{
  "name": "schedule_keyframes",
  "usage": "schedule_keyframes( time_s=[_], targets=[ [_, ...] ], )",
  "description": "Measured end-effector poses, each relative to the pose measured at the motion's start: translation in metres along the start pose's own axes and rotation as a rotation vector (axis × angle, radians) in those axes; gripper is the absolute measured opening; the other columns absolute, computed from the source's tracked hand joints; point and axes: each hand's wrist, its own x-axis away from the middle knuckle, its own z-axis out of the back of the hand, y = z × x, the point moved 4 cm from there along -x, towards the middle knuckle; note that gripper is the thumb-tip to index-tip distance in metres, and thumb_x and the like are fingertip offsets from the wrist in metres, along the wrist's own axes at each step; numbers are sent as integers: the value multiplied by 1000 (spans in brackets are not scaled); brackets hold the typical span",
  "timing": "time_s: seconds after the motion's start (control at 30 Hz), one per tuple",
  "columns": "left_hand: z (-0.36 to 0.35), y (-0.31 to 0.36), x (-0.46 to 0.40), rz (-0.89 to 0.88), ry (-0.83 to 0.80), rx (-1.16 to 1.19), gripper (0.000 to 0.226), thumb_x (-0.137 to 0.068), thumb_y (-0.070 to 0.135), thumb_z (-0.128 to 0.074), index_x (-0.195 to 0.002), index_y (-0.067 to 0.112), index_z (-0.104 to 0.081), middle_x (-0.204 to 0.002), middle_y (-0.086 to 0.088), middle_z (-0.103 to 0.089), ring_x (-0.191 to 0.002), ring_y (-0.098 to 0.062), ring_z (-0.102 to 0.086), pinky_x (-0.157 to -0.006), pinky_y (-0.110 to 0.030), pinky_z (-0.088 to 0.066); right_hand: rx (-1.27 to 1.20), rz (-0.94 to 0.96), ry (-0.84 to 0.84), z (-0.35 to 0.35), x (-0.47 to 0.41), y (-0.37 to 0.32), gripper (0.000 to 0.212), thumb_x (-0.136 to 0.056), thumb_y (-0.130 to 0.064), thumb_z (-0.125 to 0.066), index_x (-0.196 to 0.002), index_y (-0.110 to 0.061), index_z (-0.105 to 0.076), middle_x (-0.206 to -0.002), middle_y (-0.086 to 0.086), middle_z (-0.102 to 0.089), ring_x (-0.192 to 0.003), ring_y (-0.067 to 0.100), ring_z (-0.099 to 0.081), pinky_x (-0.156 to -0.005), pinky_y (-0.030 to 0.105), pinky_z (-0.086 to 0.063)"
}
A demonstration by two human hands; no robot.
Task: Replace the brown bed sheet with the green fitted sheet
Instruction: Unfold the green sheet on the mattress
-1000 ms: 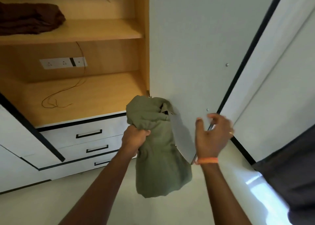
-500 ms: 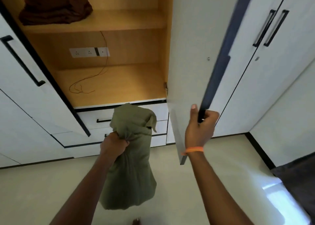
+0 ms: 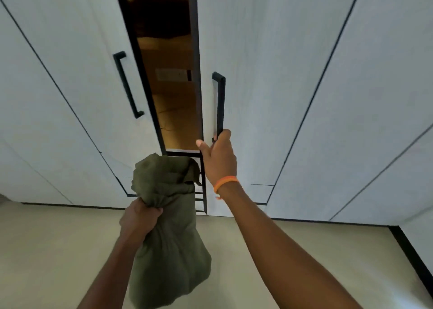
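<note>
the left hand (image 3: 140, 217) squeezes the bunched green sheet (image 3: 168, 233) in a tight grip so it hangs over the floor, while the right hand (image 3: 219, 158) curls round the black handle (image 3: 219, 104) to shut the cupboard door (image 3: 246, 74).

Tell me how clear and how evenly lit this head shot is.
Head view: wide-angle bend bows the wardrobe doors and their seams outward; soft blur overall; the gap's interior is dim amber, the dark bundle on its shelf indistinct; the green sheet and both hands read clearly; a pale sheen sits on the floor at lower right.
</note>
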Motion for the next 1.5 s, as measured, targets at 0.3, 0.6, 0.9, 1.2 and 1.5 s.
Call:
schedule_keyframes(
  time_s=[0.3, 0.6, 0.9, 1.2, 1.5],
  targets=[
    [49, -11, -71, -2, -18, -197, 41, -90, 24, -65, -128, 10, -57, -120, -13, -66, -109, -34, -60, -88, -38, -44, -17, 16, -136, -74, -77, -15, 75, -78, -64, -69, -125, -20, -30, -124, 6, -47, -101, 14, -51, -84, 30, -48],
    [70, -4, -117, -12, -83, -190, 44, -88, 21, -71, -129, 11, -58, -119, -12, -66, -110, -33, -61, -90, -39, -47, 151, -72, -11, -117, -114, -26, 116, -48, -80, -77, -134, -21, -26, -129, 5, -42, -107, 24, -57, -81, 36, -57],
    [68, 2, -140, -26, -137, -170, 43, -85, 19, -73, -126, 13, -61, -118, -10, -67, -110, -32, -61, -92, -38, -48, 197, -113, 43, -144, -159, -26, 111, -66, -64, -80, -145, -13, -22, -146, 11, -33, -118, 33, -57, -84, 38, -52],
    [63, 20, -165, -7, -86, -36, 44, -84, 18, -74, -126, 11, -61, -115, -13, -67, -105, -34, -62, -94, -46, -50, 299, -121, 140, -161, -201, -26, 72, -88, -48, -67, -135, -10, -28, -130, 10, -41, -85, 30, -67, -78, 45, -46],
    [43, 48, -177, 32, -58, -13, 46, -84, 19, -74, -127, 10, -60, -118, -13, -66, -108, -35, -61, -95, -46, -49, 343, -101, 167, -176, -236, -19, 50, -98, -36, -56, -133, -11, -30, -128, 10, -39, -74, 28, -67, -71, 39, -40]
  ],
)
